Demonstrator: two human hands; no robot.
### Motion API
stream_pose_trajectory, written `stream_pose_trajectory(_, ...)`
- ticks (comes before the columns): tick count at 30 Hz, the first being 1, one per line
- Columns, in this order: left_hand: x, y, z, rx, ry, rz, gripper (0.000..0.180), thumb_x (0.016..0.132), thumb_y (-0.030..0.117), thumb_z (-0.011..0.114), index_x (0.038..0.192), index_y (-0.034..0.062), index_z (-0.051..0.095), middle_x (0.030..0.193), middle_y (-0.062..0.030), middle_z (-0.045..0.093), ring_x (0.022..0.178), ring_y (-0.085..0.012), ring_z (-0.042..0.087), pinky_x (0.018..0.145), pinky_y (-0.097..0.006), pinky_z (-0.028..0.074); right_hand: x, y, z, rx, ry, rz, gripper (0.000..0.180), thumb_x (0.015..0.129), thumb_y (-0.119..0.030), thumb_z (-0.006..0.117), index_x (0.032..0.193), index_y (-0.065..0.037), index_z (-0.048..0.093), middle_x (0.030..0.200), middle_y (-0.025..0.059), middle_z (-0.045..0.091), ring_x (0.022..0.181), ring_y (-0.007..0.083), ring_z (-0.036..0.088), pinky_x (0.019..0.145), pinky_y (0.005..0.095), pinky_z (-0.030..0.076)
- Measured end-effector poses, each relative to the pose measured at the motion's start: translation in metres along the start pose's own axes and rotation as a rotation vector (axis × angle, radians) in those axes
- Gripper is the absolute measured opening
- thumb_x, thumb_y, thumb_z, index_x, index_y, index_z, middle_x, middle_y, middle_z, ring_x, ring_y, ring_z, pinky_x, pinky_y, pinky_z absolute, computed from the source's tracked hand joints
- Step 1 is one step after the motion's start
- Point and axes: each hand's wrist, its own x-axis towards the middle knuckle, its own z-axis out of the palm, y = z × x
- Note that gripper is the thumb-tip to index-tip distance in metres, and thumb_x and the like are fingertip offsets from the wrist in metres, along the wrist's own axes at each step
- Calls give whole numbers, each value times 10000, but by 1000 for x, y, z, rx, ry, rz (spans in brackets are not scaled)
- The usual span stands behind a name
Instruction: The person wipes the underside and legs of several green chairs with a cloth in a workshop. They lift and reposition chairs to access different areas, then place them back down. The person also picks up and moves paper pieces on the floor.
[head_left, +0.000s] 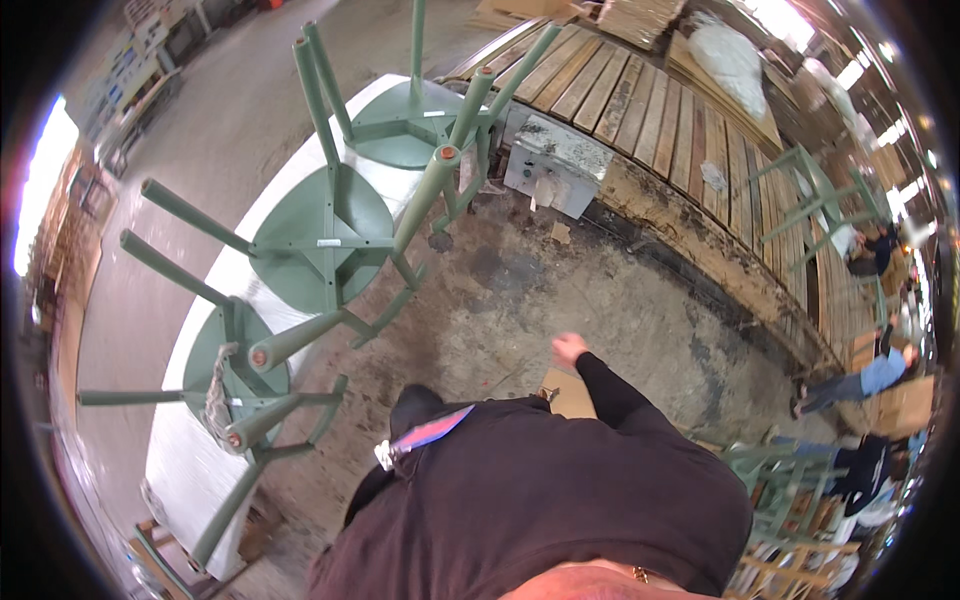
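Note:
My right hand (569, 348) is held out in front of my body, its fingers curled in and nothing visible in them. It is over the concrete floor, apart from the chairs, with a piece of brown cardboard (568, 393) just below it. My left hand is out of sight. A flat red and blue item (432, 431) with a crumpled silvery end sticks out at the left side of my dark top. On my left, three green wooden chairs (322, 238) lie upside down, legs up, along a white-covered long table (190, 440). Greyish wrapping hangs on the nearest chair (205, 350).
A slatted wooden conveyor (650, 110) runs along the far right, with a grey metal box (557, 165) at its side. One green chair (820, 195) stands on it. A person in blue (872, 378) and others are at the right, near more green chairs (775, 480) and cardboard boxes.

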Motion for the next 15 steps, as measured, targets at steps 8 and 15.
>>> stream_pose_trajectory(8, 77, 243, 102, 224, 106, 562, 447, 774, 458, 706, 778, 12, 698, 761, -179, 684, 768, -289, 673, 714, -413, 509, 104, -144, -15, -244, -132, -412, 356, 881, -362, 606, 1089, -91, 708, 997, 152, 724, 948, 315, 690, 845, 417, 532)
stream_pose_trajectory(15, 90, 491, 205, -66, 212, 1198, 808, 779, 286, 800, 1407, 11, 372, 1266, -199, 552, 1122, -275, 586, 935, -396, 484, 128, 26, -215, -646, -41, -44, 422, 823, -419, 554, 887, -44, 737, 903, 210, 705, 912, 397, 676, 812, 503, 520)
